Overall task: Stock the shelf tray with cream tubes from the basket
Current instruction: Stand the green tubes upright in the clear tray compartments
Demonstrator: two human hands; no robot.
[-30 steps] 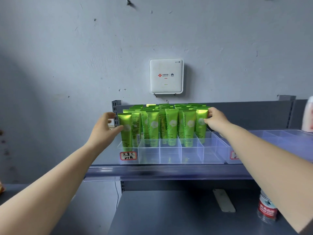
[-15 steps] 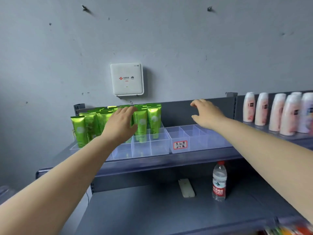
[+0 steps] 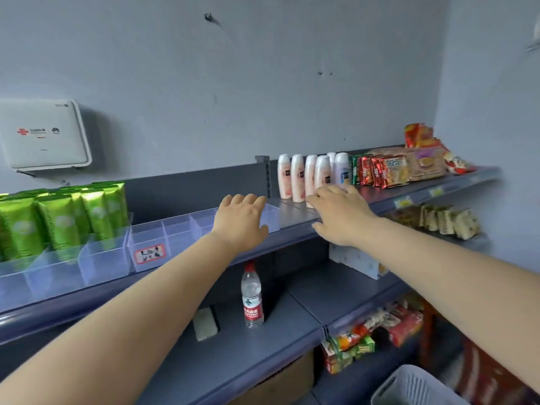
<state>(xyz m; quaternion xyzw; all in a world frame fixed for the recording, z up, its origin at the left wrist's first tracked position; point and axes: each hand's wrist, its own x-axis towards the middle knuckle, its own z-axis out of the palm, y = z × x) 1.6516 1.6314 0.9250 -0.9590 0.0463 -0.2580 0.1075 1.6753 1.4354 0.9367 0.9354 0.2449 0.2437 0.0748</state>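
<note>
Both empty hands reach across the grey metal shelf, away from the glossy green cream tubes that stand upright in the far compartments of a clear plastic divided tray at the left. The left hand hangs, fingers loosely spread and gently bent, over a second clear divided tray bearing a red-edged label; whether it touches that tray cannot be told. The right hand, fingers extended and holding nothing, sits just in front of a row of white bottles with pink labels, its fingertips near or against the closest one.

The likely trouble: a careless sweep by that right hand could topple the upright bottles, which stand close together. The white slatted plastic basket sits low at the near right, well apart from both hands, so restocking means turning and reaching down.
</note>
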